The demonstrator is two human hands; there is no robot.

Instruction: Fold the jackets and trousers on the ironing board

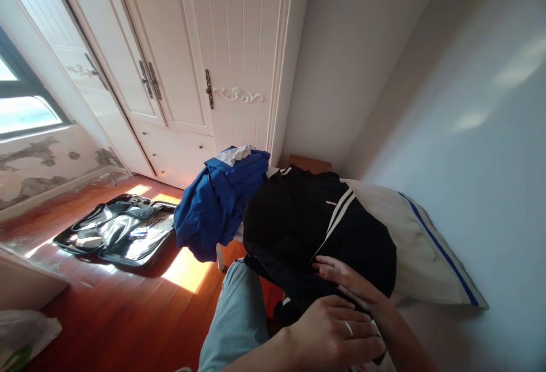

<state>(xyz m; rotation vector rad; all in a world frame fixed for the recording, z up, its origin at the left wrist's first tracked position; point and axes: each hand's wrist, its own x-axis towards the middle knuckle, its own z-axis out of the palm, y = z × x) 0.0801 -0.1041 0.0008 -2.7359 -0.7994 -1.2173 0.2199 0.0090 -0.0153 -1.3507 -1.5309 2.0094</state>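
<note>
A black jacket (pixel 294 218) with white stripes lies bunched before me, small white lettering on its chest. My right hand (pixel 345 278) rests on its lower part, fingers stretched out along the cloth. Nearer to me, my left hand (pixel 333 335), with a ring on one finger, has its fingers bent together over the jacket's near edge, close to my right forearm. A little black cloth shows at those fingertips; the rest of that grip is hidden. Beside the jacket on the left hangs a blue garment (pixel 217 195) with a white patch on top.
Under the jacket, a cream cloth (pixel 422 247) with a blue stripe reaches toward the right wall. An open suitcase (pixel 119 230) with things inside lies on the red wooden floor (pixel 140 309). A white wardrobe (pixel 179 48) stands behind. At lower left is a plastic bag (pixel 25 332).
</note>
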